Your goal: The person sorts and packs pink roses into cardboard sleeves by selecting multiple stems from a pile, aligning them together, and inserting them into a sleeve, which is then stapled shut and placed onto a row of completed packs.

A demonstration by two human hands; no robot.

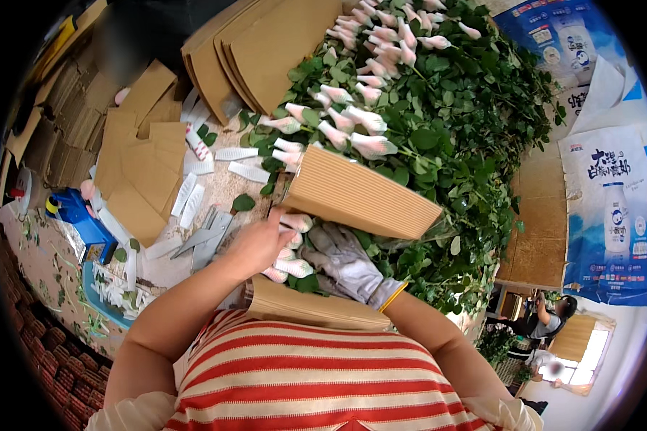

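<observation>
Several netted pale pink rose buds [293, 267] lie in a bundle close to my body. My bare left hand [263, 240] touches the buds with its fingertips; whether it grips one is unclear. On the stems and leaves beside them rests my right hand [345, 264] in a grey-white work glove, its fingers partly hidden. Corrugated cardboard [364, 196] stands tilted just beyond both hands, and a folded cardboard sheet [318, 307] lies against the striped shirt. Past the corrugated piece spreads a large heap of netted roses [369, 145] with green leaves.
Loose white foam nets [248, 172], cardboard pieces [140, 172] and a metal bracket [210, 237] lie to the left. Further left are a blue tape dispenser [83, 223] and a blue basin [91, 291] of scraps. Cardboard sheets [269, 48] stand at the back. Other people are at far right.
</observation>
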